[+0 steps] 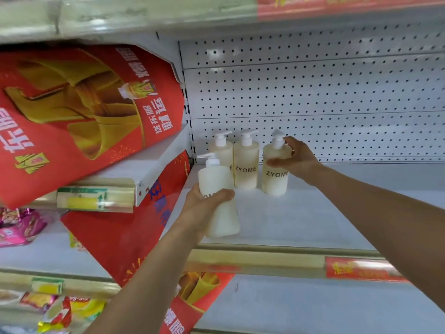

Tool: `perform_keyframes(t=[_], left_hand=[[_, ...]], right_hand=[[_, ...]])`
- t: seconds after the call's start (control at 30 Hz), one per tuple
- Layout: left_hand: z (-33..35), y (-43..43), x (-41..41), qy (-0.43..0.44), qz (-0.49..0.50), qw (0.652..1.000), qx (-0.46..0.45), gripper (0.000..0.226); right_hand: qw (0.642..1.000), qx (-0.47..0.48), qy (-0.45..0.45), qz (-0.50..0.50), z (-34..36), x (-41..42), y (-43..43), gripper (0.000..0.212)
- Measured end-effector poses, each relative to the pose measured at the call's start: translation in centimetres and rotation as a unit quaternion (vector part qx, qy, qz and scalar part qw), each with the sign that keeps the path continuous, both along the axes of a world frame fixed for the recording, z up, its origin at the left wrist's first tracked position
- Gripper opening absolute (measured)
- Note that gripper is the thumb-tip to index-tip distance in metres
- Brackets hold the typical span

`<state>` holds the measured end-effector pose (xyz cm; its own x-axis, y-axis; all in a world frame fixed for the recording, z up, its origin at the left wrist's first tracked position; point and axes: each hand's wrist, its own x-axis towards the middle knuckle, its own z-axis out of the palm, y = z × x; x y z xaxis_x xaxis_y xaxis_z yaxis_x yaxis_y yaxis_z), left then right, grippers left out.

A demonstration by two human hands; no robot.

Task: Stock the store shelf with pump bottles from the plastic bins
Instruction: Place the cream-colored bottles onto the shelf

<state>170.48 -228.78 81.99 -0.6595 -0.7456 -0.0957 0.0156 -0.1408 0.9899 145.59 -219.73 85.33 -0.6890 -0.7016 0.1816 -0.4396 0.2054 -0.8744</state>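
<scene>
Our left hand [204,208] wraps 1 pump bottle [220,196] mid-body, tilted, at 7 o'clock of 3 standing bottles [245,167] on the shelf [313,213]. Our right hand [296,160] curls round the 3 o'clock bottle [274,179] at its shoulder. We judge them full, heavy and slick: grip bodies, not pumps.

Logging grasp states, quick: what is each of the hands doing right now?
Left hand: holding a tilted pump bottle.
Right hand: gripping the rightmost standing bottle.
</scene>
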Motion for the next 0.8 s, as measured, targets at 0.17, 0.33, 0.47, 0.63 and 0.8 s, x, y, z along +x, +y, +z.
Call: perform_keyframes(t=[0.17,0.33,0.47,0.63,0.8], left_hand=[[0.0,-0.8,-0.3,-0.001,0.008,1.000,0.009,0.054],[0.0,-1.2,-0.4,-0.002,0.005,1.000,0.004,0.054],[-0.1,-1.3,-0.4,-0.005,0.003,1.000,-0.007,0.072],[-0.1,-1.5,-0.5,0.028,0.013,0.998,-0.062,0.065],[0.1,-2.3,0.0,0.014,0.059,0.989,-0.133,0.073]], right_hand=[[1.000,0.001,0.006,0.003,0.1,-0.3,-1.2,0.069],[1.000,0.011,0.007,0.001,0.1,-0.6,-1.7,0.072],[0.999,0.025,0.020,-0.006,0.2,-0.3,-1.6,0.070],[0.985,0.137,0.098,-0.034,0.3,1.5,-0.9,0.077],[0.941,0.213,0.257,-0.059,-0.2,5.0,1.5,0.074]])
